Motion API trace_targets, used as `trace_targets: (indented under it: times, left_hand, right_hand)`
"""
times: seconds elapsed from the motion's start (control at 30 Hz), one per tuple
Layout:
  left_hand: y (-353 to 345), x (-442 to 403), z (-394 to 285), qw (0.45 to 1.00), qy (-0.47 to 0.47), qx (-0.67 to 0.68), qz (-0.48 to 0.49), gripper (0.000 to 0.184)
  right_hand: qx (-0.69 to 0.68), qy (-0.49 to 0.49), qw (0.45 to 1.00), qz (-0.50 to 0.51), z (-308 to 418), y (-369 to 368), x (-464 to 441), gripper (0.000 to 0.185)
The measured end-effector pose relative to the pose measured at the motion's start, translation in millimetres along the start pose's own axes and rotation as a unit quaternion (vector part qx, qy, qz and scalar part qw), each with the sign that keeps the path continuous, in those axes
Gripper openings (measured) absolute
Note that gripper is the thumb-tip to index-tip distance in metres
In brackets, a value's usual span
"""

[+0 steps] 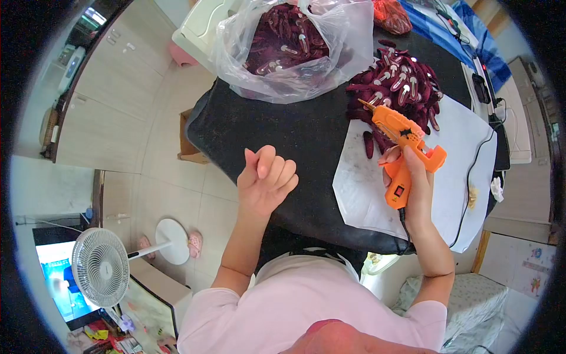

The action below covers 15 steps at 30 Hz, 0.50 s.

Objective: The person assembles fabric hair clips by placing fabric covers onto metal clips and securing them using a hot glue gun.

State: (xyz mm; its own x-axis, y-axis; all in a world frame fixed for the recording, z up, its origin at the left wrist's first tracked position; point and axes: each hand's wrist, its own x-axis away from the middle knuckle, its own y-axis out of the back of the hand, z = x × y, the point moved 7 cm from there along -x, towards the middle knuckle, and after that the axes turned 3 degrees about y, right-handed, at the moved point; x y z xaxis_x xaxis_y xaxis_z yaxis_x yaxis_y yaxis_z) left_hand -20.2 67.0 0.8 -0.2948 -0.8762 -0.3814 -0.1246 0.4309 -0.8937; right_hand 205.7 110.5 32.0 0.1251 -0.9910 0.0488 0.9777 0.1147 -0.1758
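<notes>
So my right hand point(413, 177) was wrapped around the handle of an orange glue gun point(401, 133), switch side up, with its cord point(404, 221) running down by my wrist. The nozzle pointed away from me and a bit left, over the edge of a pile of dark red fuzzy pieces with metal clips point(398, 82); couldn't tell if the tip was touching any of them. My left hand point(268, 177) was up over the black tabletop point(253, 130), fingers loosely curled in toward the palm, and I honestly can't say if anything was tucked inside. The pile sat just past my right hand, partly on a white sheet point(460, 153). More of the same pieces were in a clear plastic bag point(348, 53), beyond my left hand and well apart from it.
</notes>
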Motion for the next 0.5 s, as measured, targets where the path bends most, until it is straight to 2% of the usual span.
trace_targets:
  times: [0.3,0.4,0.5]
  left_hand:
    - [9.0,1.0,-4.9,0.992,-0.049,-0.1,-0.064,0.039]
    - [10.1,-0.5,-7.5,0.997,-0.061,0.033,-0.029,0.043]
    - [1.1,-1.8,-3.7,0.996,-0.01,0.084,-0.02,0.052]
  right_hand:
    - [0.009,-0.003,1.0,-0.002,1.6,-0.8,1.1,0.031]
    - [0.012,-0.006,1.0,-0.015,1.6,-1.5,0.7,0.031]
    - [0.011,-0.002,1.0,-0.019,0.9,-1.8,-0.1,0.031]
